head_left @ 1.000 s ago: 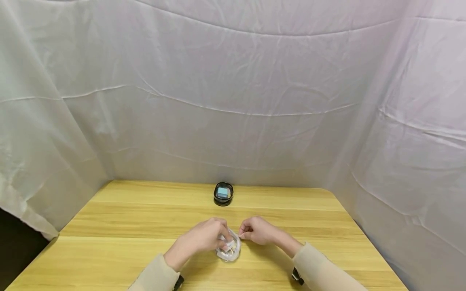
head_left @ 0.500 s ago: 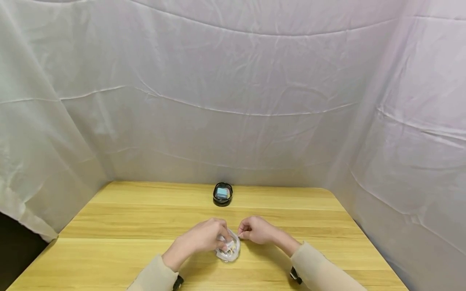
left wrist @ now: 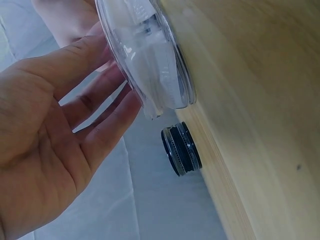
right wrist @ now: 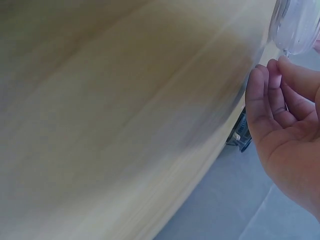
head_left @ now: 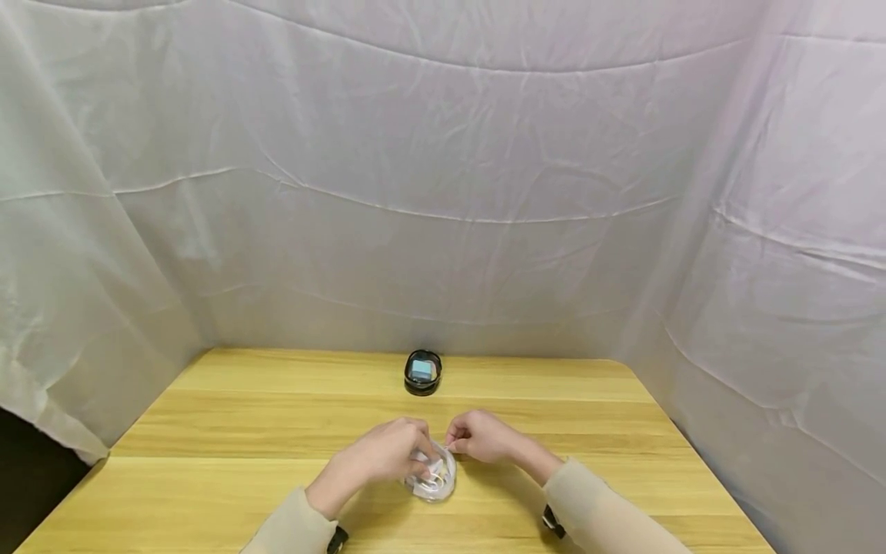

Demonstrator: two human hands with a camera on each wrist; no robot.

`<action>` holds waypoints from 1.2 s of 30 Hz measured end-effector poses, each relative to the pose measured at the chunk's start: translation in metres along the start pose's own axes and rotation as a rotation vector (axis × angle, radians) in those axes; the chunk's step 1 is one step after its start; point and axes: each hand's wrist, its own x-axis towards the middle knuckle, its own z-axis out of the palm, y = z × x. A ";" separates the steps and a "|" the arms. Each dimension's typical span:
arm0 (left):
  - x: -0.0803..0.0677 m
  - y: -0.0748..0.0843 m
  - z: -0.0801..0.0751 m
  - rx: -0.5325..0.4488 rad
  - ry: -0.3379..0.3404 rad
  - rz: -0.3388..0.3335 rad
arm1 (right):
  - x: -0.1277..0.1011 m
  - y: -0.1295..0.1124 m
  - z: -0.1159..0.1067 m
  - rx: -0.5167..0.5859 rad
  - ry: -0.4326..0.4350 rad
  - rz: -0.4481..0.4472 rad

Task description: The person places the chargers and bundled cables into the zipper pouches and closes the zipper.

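Note:
A small round clear pouch (head_left: 445, 486) with white things inside, one of them like a cable, lies on the wooden table (head_left: 263, 423) between my hands. My left hand (head_left: 394, 450) holds it from the left, thumb and fingertips at its edge. Seen from the left wrist, the clear pouch (left wrist: 150, 60) shows a layered rim, with white contents behind the plastic. My right hand (head_left: 482, 437) is at the pouch's far right rim, thumb and index finger pinching a small zipper pull (right wrist: 286, 53) there. The pull is mostly hidden by the fingertips.
Farther back on the table stands a black rounded case (head_left: 422, 373) with a see-through top and something light blue inside. Pale cloth (head_left: 443, 269) hangs behind the table and along both sides.
My right hand has moved slightly left along the pouch's far rim, pinching the zipper pull. My left hand keeps its hold on the pouch, nearly still.

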 end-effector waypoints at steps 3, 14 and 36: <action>-0.001 0.001 -0.001 0.000 0.008 0.002 | 0.003 -0.002 0.002 0.023 -0.005 0.014; 0.000 -0.004 0.002 -0.031 0.011 -0.022 | 0.011 -0.005 0.004 0.051 -0.012 0.016; 0.001 -0.003 0.004 0.001 0.021 -0.043 | 0.005 -0.001 0.002 0.037 -0.017 0.021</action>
